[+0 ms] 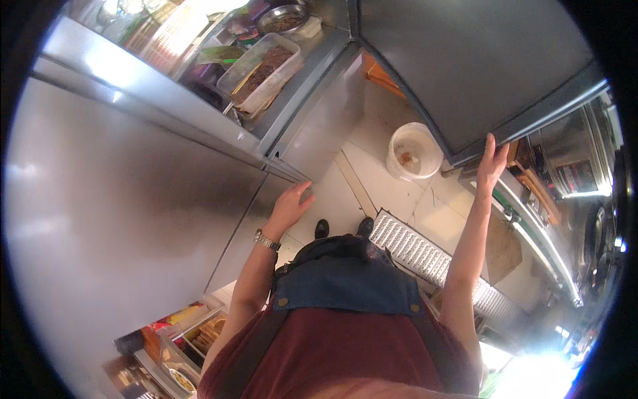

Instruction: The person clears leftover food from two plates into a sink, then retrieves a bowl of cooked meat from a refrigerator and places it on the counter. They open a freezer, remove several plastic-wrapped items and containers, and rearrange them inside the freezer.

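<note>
My right hand [493, 162] is on the lower edge of an open refrigerator door [473, 65], its fingers along the rim at the right. My left hand [294, 204], with a metal-banded wristwatch [267, 240] on the wrist, is beside the edge of a stainless steel door [139, 189] at the left; its fingers are apart, and whether they touch the edge I cannot tell. Between the doors shows the refrigerator interior, where a clear plastic container [259, 75] of dark reddish-brown food stands near the front. Behind it is a round metal bowl [282, 20] with food in it.
A white plastic bucket [414, 152] with brown residue stands on the tiled floor beneath the right door. A slotted metal drain grate [418, 244] runs beside my feet. Metal racks and cookware [573, 169] are at the right; containers of food [182, 381] are at the lower left.
</note>
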The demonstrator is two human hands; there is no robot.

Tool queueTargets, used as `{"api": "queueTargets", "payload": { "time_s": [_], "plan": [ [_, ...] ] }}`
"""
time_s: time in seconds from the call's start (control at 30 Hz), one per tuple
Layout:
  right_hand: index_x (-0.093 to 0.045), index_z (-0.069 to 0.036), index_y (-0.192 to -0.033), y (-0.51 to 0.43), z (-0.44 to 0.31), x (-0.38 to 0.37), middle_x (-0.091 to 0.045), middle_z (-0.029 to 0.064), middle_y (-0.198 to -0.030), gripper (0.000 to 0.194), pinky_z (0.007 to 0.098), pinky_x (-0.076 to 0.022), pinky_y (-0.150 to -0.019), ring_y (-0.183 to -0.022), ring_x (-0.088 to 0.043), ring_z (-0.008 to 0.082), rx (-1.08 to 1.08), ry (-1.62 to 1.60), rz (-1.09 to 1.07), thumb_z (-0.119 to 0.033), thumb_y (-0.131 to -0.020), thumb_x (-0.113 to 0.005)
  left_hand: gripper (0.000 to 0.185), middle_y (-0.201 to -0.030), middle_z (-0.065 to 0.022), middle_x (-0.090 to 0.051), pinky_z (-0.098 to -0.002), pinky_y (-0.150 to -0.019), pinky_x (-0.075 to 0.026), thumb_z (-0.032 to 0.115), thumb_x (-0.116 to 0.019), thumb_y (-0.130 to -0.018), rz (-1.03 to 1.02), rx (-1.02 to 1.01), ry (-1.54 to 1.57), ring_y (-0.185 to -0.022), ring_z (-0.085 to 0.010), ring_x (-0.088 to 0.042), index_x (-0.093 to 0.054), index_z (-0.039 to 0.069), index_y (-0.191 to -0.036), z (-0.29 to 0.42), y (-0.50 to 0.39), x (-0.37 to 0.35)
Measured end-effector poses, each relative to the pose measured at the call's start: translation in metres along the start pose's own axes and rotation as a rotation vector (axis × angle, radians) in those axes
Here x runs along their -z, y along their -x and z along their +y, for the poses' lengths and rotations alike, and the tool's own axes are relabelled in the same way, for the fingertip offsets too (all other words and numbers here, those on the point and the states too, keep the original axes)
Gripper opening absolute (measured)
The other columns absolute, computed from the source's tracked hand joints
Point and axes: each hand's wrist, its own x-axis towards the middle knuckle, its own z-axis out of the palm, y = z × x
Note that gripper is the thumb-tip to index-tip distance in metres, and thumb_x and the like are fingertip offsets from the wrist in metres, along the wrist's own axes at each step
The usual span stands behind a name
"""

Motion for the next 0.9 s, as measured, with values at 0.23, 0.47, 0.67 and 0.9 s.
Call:
{"api": "queueTargets", "payload": {
  "time_s": [0.23,0.47,0.67,0.9],
  "plan": [
    [-0.05,0.003,-0.114,-0.008,0.008,0.004,-0.059,0.01,-0.1,0.042,0.0277,-0.0402,-0.083,-0.089,-0.051,0.0173,0.061,-0.032,0.002,-0.031,-0.091,-0.056,0.045,-0.12,-0.0169,-0.056,-0.0393,-0.091,-0.043,0.031,-0.057,-0.085,0.042,0.034,-0.008,-0.109,-0.032,-0.054,-0.052,0.005,-0.122,0.002,-0.019,-0.004],
    [-0.05,0.002,-0.115,-0.016,0.014,0.009,-0.058,0.0091,-0.101,0.04,0.0278,-0.0389,-0.085,-0.09,-0.05,0.0183,0.067,-0.024,-0.002,-0.03,-0.092,-0.055,0.044,-0.12,-0.0177,-0.054,-0.0403,-0.091,-0.042,0.028,-0.057,-0.085,-0.021,0.094,0.02,-0.109,-0.0336,-0.052,-0.05,0.007,-0.123,-0.004,-0.023,-0.016],
    [-0.05,0.003,-0.115,-0.029,0.022,0.014,-0.058,0.0091,-0.102,0.041,0.0288,-0.0383,-0.086,-0.091,-0.049,0.0182,0.118,-0.009,-0.015,-0.032,-0.093,-0.054,0.044,-0.12,-0.0179,-0.054,-0.0392,-0.092,-0.042,0.028,-0.057,-0.085,-0.018,0.095,0.031,-0.11,-0.0331,-0.052,-0.05,0.006,-0.123,-0.003,-0.022,-0.017],
    [-0.048,0.003,-0.117,-0.037,0.033,0.016,-0.059,0.0102,-0.104,0.043,0.029,-0.038,-0.087,-0.092,-0.05,0.0188,0.104,0.021,-0.003,-0.033,-0.093,-0.052,0.043,-0.119,-0.0181,-0.055,-0.0387,-0.092,-0.042,0.028,-0.057,-0.084,-0.018,0.094,0.065,-0.109,-0.0332,-0.052,-0.052,0.005,-0.12,-0.006,-0.02,-0.022]
  ]
}}
